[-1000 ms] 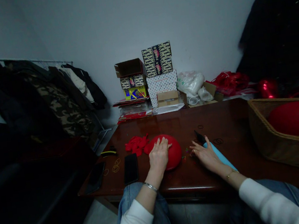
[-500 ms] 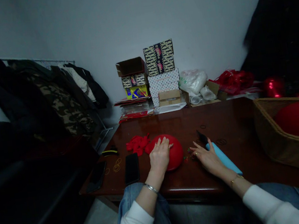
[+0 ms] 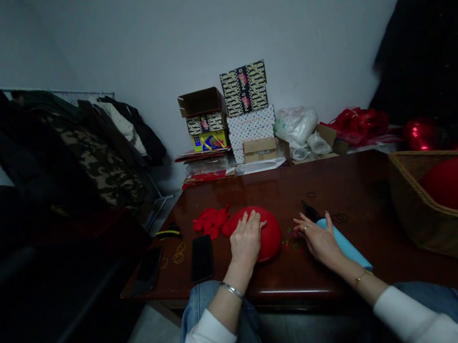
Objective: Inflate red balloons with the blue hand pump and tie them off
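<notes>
My left hand (image 3: 245, 241) lies flat on a round, inflated red balloon (image 3: 271, 240), fingers stretched over its top. To its left is a pile of limp red balloons (image 3: 209, 222). My right hand (image 3: 321, 242) is held low over the table, fingers spread, with nothing visible in it. Small coloured rings or bands (image 3: 293, 236), too tiny to make out well, lie scattered by its fingertips. A light-blue balloon pump (image 3: 349, 246) with a black nozzle rests partly beneath that hand.
A phone (image 3: 201, 259), yellowish rubber bands (image 3: 178, 253) and a black-and-yellow tool (image 3: 168, 234) lie at the left of the table (image 3: 256, 186). Dark rubber bands (image 3: 340, 218) lie beyond the pump. At right stands a wicker basket (image 3: 407, 197) holding a red balloon. Boxes (image 3: 251, 125) are stacked behind.
My right hand has shifted slightly right, away from the balloon, uncovering more of the small coloured pieces. My left hand stays on the balloon.
</notes>
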Action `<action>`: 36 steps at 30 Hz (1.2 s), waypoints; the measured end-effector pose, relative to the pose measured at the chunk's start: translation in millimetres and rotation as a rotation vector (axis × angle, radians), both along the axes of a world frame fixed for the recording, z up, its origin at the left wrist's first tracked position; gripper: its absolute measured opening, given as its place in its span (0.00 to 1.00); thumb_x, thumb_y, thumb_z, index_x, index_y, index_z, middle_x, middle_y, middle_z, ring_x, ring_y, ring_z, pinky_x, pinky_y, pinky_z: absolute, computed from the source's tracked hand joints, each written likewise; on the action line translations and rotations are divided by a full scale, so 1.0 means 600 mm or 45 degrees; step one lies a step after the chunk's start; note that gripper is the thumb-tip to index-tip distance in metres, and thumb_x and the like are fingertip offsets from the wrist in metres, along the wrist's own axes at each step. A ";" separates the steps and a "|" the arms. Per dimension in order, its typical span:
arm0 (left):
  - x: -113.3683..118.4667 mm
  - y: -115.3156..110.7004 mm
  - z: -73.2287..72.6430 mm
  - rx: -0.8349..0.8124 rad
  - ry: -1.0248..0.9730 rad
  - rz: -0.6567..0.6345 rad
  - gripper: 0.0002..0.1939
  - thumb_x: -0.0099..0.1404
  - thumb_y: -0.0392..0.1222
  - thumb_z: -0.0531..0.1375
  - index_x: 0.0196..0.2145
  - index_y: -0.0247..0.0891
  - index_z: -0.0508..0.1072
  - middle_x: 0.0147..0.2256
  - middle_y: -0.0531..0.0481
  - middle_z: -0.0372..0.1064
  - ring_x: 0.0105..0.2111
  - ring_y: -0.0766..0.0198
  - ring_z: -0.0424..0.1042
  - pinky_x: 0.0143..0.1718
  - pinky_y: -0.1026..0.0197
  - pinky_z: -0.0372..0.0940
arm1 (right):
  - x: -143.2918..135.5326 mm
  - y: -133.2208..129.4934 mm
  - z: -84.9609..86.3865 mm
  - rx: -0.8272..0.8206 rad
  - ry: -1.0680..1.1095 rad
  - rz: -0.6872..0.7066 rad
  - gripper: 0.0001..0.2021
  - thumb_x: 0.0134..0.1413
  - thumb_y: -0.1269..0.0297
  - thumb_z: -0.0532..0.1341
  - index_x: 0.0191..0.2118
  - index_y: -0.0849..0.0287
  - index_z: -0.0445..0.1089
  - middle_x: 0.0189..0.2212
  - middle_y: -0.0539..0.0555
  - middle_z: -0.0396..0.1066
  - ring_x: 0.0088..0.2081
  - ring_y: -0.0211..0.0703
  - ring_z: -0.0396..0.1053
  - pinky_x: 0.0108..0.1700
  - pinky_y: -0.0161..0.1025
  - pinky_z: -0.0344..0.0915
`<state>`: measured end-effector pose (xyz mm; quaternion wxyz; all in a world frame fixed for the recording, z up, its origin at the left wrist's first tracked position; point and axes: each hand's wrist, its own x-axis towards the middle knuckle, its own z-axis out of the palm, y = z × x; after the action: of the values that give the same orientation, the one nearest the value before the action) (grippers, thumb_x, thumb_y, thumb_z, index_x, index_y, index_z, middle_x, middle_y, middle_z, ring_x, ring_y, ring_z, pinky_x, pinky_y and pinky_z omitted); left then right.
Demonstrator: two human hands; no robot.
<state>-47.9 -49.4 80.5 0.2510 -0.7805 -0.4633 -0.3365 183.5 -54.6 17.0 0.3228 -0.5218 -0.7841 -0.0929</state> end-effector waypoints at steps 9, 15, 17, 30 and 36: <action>0.001 -0.002 0.002 0.021 0.049 0.005 0.17 0.67 0.41 0.53 0.50 0.35 0.71 0.49 0.42 0.70 0.48 0.54 0.70 0.48 0.53 0.68 | -0.099 0.011 0.093 0.123 0.362 0.140 0.12 0.60 0.67 0.47 0.40 0.54 0.67 0.50 0.56 0.70 0.57 0.48 0.60 0.60 0.65 0.27; -0.004 -0.002 0.002 -0.002 0.079 0.024 0.17 0.67 0.38 0.52 0.51 0.37 0.70 0.49 0.43 0.71 0.50 0.55 0.69 0.49 0.55 0.67 | -0.128 0.011 0.100 0.117 0.442 0.161 0.12 0.60 0.68 0.47 0.39 0.54 0.68 0.49 0.57 0.71 0.57 0.50 0.61 0.59 0.66 0.26; -0.004 -0.001 0.002 -0.016 0.081 0.015 0.17 0.67 0.37 0.52 0.52 0.37 0.70 0.49 0.43 0.70 0.50 0.55 0.69 0.50 0.55 0.67 | -0.129 0.009 0.101 0.102 0.468 0.171 0.13 0.60 0.67 0.47 0.39 0.54 0.68 0.49 0.56 0.71 0.57 0.50 0.61 0.59 0.66 0.25; 0.000 -0.005 0.004 0.000 0.151 0.013 0.17 0.66 0.32 0.51 0.51 0.34 0.71 0.50 0.43 0.70 0.51 0.53 0.68 0.48 0.54 0.68 | -0.150 -0.006 0.109 -0.193 0.871 0.146 0.10 0.59 0.61 0.50 0.37 0.51 0.69 0.49 0.54 0.71 0.59 0.51 0.58 0.57 0.69 0.25; 0.000 -0.003 0.000 -0.015 0.129 0.008 0.16 0.65 0.31 0.52 0.49 0.35 0.71 0.49 0.43 0.70 0.51 0.55 0.69 0.49 0.54 0.67 | -0.154 -0.008 0.106 -0.147 0.846 0.083 0.10 0.58 0.62 0.50 0.37 0.51 0.69 0.48 0.53 0.72 0.59 0.50 0.58 0.58 0.66 0.23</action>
<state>-48.0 -51.3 80.5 0.2705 -0.7965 -0.4543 -0.2932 91.4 -59.5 80.8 0.5334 -0.5156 -0.6564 0.1373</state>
